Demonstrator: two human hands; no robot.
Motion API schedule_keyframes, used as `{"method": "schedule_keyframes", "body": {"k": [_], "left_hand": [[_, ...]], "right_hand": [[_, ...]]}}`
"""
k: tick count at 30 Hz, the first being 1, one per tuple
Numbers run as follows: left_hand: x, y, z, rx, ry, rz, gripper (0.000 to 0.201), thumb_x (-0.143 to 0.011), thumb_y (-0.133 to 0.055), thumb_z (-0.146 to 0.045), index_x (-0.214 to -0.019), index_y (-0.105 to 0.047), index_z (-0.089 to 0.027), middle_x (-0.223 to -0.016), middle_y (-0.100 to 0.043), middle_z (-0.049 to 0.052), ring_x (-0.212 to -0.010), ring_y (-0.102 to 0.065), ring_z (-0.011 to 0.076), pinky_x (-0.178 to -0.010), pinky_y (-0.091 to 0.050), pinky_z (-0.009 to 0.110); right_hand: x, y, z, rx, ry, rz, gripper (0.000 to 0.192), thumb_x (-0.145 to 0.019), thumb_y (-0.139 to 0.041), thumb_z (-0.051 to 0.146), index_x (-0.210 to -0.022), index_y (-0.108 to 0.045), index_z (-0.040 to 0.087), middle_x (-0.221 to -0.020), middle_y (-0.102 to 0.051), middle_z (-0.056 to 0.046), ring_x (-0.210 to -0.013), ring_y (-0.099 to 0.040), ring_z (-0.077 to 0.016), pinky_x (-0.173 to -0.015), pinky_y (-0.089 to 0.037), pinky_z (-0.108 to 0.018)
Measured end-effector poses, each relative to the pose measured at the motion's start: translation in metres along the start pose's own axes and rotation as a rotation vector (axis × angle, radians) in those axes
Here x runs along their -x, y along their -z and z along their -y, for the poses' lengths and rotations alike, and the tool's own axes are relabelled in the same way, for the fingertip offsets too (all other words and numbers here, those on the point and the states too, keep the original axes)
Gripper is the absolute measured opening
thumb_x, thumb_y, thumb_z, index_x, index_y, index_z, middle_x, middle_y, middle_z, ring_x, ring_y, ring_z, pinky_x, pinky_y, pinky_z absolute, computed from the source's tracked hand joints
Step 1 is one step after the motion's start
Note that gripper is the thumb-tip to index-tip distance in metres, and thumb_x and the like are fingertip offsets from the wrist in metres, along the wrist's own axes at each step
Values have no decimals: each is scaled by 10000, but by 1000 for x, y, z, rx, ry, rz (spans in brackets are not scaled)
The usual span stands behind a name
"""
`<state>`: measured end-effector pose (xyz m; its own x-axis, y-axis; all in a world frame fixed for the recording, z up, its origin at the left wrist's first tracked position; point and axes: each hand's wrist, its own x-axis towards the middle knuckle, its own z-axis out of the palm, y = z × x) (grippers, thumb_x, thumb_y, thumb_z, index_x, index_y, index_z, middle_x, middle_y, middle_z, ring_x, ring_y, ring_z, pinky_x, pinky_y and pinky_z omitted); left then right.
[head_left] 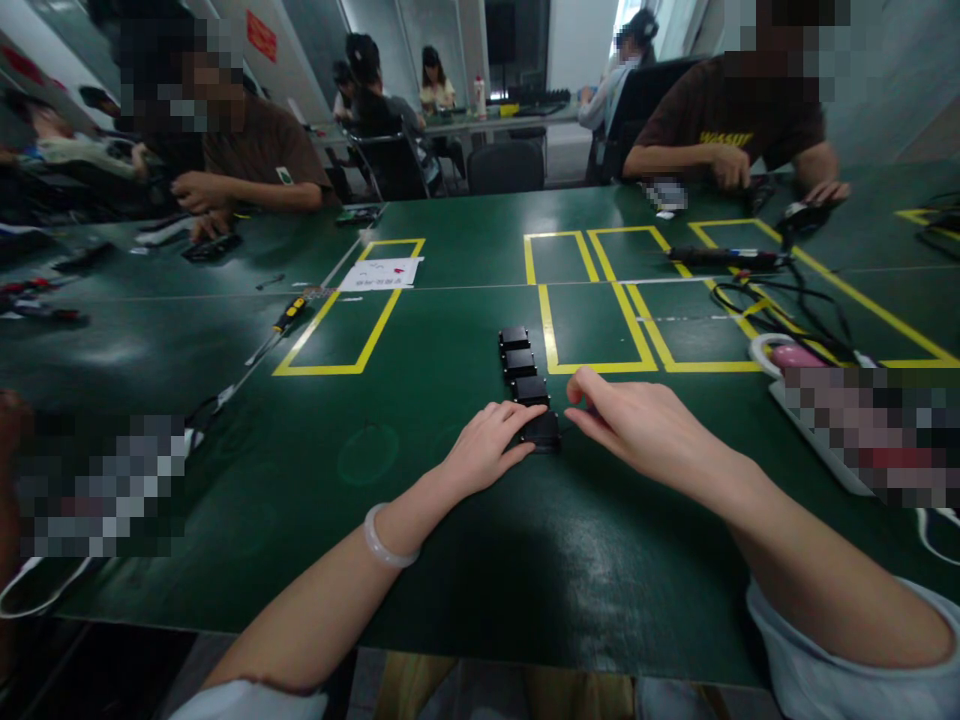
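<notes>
Several small black box-shaped parts stand in a row on the green table (450,560). The far black box (514,338) and two middle ones sit close behind one another. My left hand (487,445), below a pale bangle (386,540), holds the nearest black box (543,432) between thumb and fingers, the thumb along its near edge. Just right of that box is my right hand (637,420), raised slightly. Its fingers are curled, with a small gap between thumb and index fingertip, and nothing shows between them.
Yellow tape rectangles (547,330) mark the table beyond my hands. A labelled paper (380,274) and a yellow-black screwdriver (290,315) lie at left. Black cables (817,310) and a white tray (825,450) are at right. Two co-workers sit across, handling dark parts.
</notes>
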<state>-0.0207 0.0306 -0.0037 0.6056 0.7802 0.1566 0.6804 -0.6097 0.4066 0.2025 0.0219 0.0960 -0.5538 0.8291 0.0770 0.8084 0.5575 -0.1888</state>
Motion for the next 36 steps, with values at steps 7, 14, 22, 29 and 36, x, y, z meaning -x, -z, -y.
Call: {"method": "schedule_keyframes", "body": {"k": [7,14,22,29,36], "left_hand": [[0,0,0,-4,3,-5,484,-938,-505,-329,-1397,-357,-294,-1230,-518,58,-1073,-491,232,-934,-424,388],[0,-1,0,-10,-1,-6,481,-938,-505,-327,-1395,-360,-287,-1226,-518,61,-1076,-491,234,-938,-424,394],[1,-2,1,-19,-3,-12,481,-940,-508,-315,-1396,-356,-286,-1226,-512,58,-1077,-485,228,-934,-424,380],[2,-3,2,-37,-11,-22,475,-940,-509,-318,-1389,-362,-270,-1226,-510,60,-1071,-479,228,-937,-420,377],[0,-2,2,-27,-16,-13,462,-947,-493,-342,-1385,-366,-275,-1205,-514,63,-1051,-486,230,-914,-426,378]], "right_hand": [[1,0,0,-27,8,-21,125,-925,-419,313,-1001,-429,213,-805,-638,-10,-623,-564,-152,-525,-275,-252],[0,2,4,7,-32,14,191,-960,-352,369,-997,-443,206,-735,-626,-12,-598,-565,-168,-519,-266,-255],[0,0,0,-15,-1,-11,103,-936,-404,300,-978,-431,210,-766,-614,-2,-612,-563,-157,-538,-290,-255],[-6,-4,1,-3,3,-8,218,-961,-368,413,-932,-448,213,-674,-585,13,-586,-565,-173,-528,-280,-259],[-7,-3,-4,-23,44,-33,136,-938,-436,348,-934,-448,212,-736,-614,9,-618,-574,-160,-533,-293,-249]]}}
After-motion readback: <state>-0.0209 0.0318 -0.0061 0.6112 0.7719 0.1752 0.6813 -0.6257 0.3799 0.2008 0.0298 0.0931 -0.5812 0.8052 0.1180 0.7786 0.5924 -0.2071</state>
